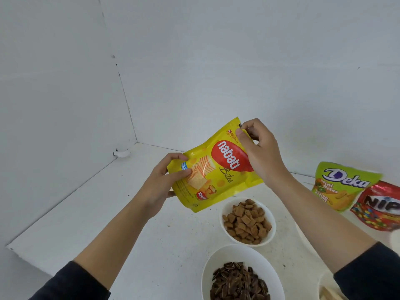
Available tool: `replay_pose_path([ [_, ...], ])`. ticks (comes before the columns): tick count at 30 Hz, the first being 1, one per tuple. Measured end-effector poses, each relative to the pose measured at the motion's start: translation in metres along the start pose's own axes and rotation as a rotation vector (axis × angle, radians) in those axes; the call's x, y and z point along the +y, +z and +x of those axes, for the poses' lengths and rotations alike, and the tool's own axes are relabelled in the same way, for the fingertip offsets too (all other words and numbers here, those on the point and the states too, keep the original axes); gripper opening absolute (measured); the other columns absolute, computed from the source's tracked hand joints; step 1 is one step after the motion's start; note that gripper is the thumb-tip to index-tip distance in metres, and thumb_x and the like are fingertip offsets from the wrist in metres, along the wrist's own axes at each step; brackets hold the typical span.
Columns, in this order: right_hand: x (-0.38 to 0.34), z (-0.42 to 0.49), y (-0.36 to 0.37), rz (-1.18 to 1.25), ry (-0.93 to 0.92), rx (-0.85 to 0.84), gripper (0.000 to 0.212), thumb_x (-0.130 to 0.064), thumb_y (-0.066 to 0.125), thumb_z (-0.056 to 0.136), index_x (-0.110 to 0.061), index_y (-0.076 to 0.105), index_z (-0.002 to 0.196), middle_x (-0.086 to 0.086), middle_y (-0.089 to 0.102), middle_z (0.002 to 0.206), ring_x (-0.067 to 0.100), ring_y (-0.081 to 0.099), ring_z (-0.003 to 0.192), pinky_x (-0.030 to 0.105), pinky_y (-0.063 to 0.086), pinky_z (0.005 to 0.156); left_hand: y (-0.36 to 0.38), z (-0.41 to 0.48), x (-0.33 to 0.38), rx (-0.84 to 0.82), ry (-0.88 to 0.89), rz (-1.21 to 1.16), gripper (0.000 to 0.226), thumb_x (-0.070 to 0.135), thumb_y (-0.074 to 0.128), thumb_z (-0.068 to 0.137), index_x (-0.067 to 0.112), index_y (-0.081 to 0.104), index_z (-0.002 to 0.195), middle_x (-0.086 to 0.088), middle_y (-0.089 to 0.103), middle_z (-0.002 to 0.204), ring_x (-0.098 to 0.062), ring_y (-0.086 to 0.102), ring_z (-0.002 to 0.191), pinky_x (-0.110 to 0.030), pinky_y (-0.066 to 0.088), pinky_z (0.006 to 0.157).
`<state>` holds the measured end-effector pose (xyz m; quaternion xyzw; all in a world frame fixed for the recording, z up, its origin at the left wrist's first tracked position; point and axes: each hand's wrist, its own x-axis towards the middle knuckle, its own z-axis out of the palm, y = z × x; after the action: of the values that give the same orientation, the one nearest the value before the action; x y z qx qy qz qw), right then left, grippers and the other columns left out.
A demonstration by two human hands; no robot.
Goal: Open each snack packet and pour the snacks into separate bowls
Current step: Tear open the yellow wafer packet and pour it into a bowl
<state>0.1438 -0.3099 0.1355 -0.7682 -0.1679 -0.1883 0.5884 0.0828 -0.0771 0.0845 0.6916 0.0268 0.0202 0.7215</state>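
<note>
Two hands' grip on yellow packet [213,167], left hand [164,180], right hand [259,150], seed bowl [218,256] cut off

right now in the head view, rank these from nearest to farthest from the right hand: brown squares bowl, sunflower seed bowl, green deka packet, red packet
From the right hand, on the yellow packet's top corner:
1. Brown squares bowl, just below the hand.
2. Green Deka packet, off to the right.
3. Red packet, further right, against the Deka.
4. Sunflower seed bowl, lowest, nearest the camera.
</note>
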Motion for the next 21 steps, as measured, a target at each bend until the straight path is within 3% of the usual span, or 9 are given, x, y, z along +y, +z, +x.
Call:
replay_pose_path([
  [3,0.008,-0.009,-0.025,0.049,0.076,-0.038,0.020,-0.034,0.067,0.096,-0.034,0.055,0.111,-0.002,0.069,0.103,0.011,0.071,0.089,0.026,0.059,0.061,0.016,0.009,0.002,-0.040,0.035,0.033,0.028,0.021,0.072,0.092,0.029,0.064,0.117,0.002,0.060,0.135,-0.025,0.065,0.115,-0.038,0.061,0.081],
  [6,0.017,-0.015,-0.053,0.072,0.089,-0.064,0.033,-0.032,0.072,0.093,-0.046,0.053,0.116,0.006,0.072,0.112,0.022,0.072,0.099,0.037,0.064,0.067,0.033,0.017,0.005,-0.092,0.061,0.044,0.032,0.022,0.074,0.088,0.028,0.066,0.119,0.001,0.060,0.134,-0.025,0.066,0.115,-0.037,0.061,0.080],
  [11,0.032,-0.020,-0.096,0.098,0.096,-0.055,0.022,-0.021,0.072,0.093,-0.034,0.061,0.108,0.004,0.076,0.103,0.023,0.072,0.104,0.051,0.059,0.087,0.068,0.030,0.007,-0.129,0.071,0.035,0.038,0.027,0.078,0.080,0.030,0.069,0.117,-0.002,0.061,0.132,-0.029,0.066,0.114,-0.051,0.062,0.085],
  [13,0.039,-0.024,-0.112,0.128,0.116,-0.058,0.021,-0.017,0.072,0.093,-0.031,0.063,0.106,0.006,0.076,0.103,0.025,0.070,0.108,0.053,0.056,0.093,0.084,0.036,0.007,-0.133,0.079,0.030,0.040,0.028,0.079,0.078,0.030,0.070,0.117,-0.002,0.062,0.130,-0.031,0.065,0.115,-0.057,0.059,0.089],
  [16,0.053,-0.028,-0.136,0.125,0.131,-0.049,0.018,-0.016,0.073,0.092,-0.031,0.067,0.100,0.008,0.075,0.108,0.031,0.065,0.117,0.055,0.054,0.097,0.109,0.044,0.007,-0.152,0.096,0.022,0.040,0.027,0.079,0.077,0.028,0.070,0.117,-0.001,0.064,0.128,-0.033,0.065,0.116,-0.054,0.059,0.091],
  [21,0.072,-0.037,-0.172,0.168,0.190,-0.067,0.013,-0.014,0.071,0.092,-0.022,0.069,0.102,0.011,0.074,0.102,0.028,0.071,0.106,0.044,0.062,0.079,0.145,0.053,0.006,-0.190,0.107,0.005,0.037,0.024,0.077,0.080,0.028,0.070,0.117,-0.002,0.063,0.128,-0.028,0.066,0.111,-0.041,0.059,0.078],
])
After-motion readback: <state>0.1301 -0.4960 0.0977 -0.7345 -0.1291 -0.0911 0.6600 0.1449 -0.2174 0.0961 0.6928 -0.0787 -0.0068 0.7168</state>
